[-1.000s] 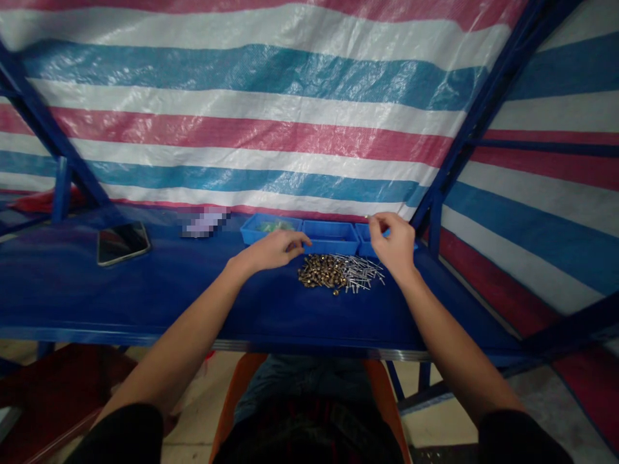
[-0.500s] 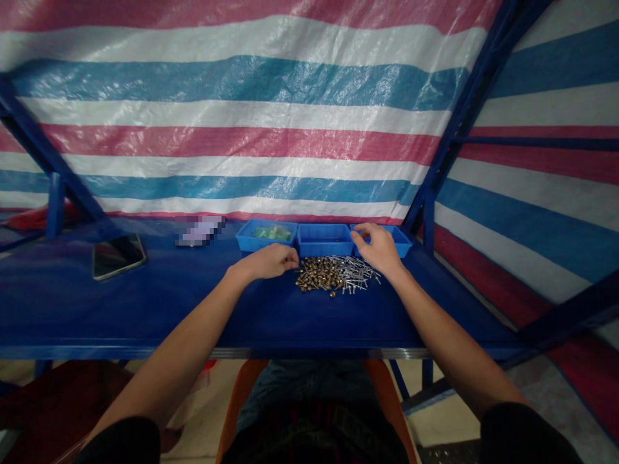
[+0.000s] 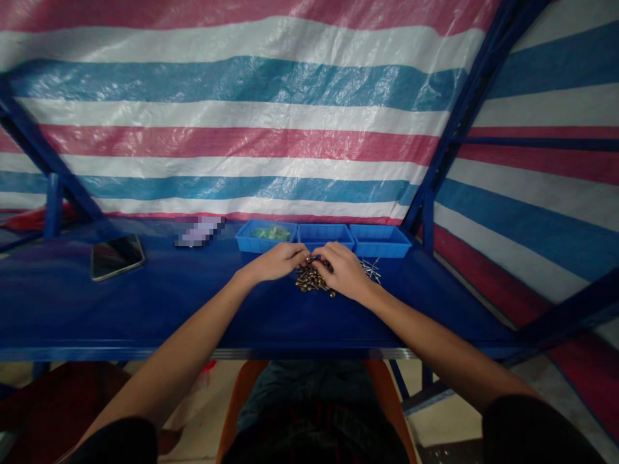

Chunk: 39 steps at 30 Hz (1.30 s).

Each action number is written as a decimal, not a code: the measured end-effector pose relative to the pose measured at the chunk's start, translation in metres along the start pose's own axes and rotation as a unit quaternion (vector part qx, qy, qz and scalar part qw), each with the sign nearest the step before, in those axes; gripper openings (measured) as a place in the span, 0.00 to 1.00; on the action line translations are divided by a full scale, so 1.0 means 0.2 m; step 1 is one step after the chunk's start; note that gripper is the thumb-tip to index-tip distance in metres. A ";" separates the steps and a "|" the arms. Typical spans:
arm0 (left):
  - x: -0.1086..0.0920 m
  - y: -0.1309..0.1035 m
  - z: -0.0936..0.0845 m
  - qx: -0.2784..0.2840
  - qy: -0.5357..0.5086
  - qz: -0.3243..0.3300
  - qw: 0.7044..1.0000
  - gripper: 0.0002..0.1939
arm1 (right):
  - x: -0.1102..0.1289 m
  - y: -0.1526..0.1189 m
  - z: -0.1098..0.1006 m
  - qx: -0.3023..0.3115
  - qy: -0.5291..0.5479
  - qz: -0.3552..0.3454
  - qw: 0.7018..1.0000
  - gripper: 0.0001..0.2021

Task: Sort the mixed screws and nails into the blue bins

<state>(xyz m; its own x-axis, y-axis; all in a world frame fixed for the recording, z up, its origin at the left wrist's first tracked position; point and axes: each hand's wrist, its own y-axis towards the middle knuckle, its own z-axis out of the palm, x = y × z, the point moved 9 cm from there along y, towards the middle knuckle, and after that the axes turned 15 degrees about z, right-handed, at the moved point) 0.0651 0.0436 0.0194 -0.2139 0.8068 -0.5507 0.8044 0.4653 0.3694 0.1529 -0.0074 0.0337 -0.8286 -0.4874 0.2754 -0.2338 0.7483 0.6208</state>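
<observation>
My left hand [image 3: 283,259] is closed in a pinch at the left edge of a pile of small brass-coloured pieces [image 3: 312,279]. My right hand [image 3: 342,269] reaches over the pile from the right, its thumb and fingers curled together close to the left fingertips. A tiny dark or shiny piece seems to lie between the fingertips, too small to name. Thin silvery pins [image 3: 371,269] lie scattered beside the brass pieces, largely covered by my right hand.
Behind the hands stand three blue trays: the left tray [image 3: 251,246] holds greenish-clear small items, then come a middle tray [image 3: 341,231] and a right tray [image 3: 382,250]. A phone [image 3: 117,258] and a blurred pale object [image 3: 199,232] lie left on the blue table [image 3: 309,322].
My right hand has moved left and down from the right tray to the pile, meeting my left hand's fingertips. My left hand has shifted slightly right.
</observation>
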 end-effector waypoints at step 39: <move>0.01 -0.02 0.06 0.110 0.130 0.027 0.985 0.13 | 0.12 -0.15 0.08 0.252 -0.017 -0.070 0.965 0.08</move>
<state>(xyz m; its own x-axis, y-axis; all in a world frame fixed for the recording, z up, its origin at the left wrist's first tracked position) 0.0684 0.0390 0.0082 -0.2788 0.9074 -0.3146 0.9133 0.3518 0.2053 0.1324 -0.0335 0.0094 -0.7845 -0.5919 0.1852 -0.5562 0.8035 0.2122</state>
